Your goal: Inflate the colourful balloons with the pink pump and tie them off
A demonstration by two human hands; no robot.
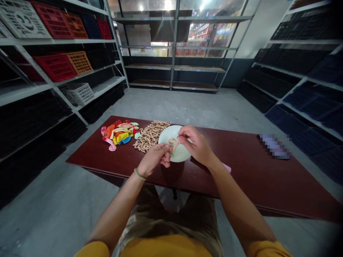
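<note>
1. Two bare forearms extend from your yellow shirt (166,246), above brown trousers (171,216), and over the near edge of a dark red table (268,185).

2. Your left hand (155,155), a pale green band (139,174) at its wrist, closes thumb and forefinger on one side of a small pinkish-tan piece (175,143); the lower fingers curl toward the palm.

3. Your right hand (197,145) pinches the other side between thumb and fingertips, knuckles up. The piece is held above a pale round dish (183,154), its exact shape partly hidden by your fingers.

4. Beside your right forearm, a pink object (227,167) shows only in part on the tabletop.

5. Just left of the dish, a heap of tan curled pieces (150,137) spreads toward the table's far edge. Left of that heap lies a pile of limp, bright pieces (120,135) in red, orange, yellow, blue, pink and mint.

6. Well apart, toward the table's right end, rests a purplish item (273,146), blurred beyond recognition.

7. Past the table stretches a grey concrete floor (166,103). Metal shelving on your left (75,41) bears red, orange, blue and white crates; dark containers (289,75) line the racks on your right.

8. Farthest off, a grey metal rack (175,67) stands before bright windows (209,35).
</note>
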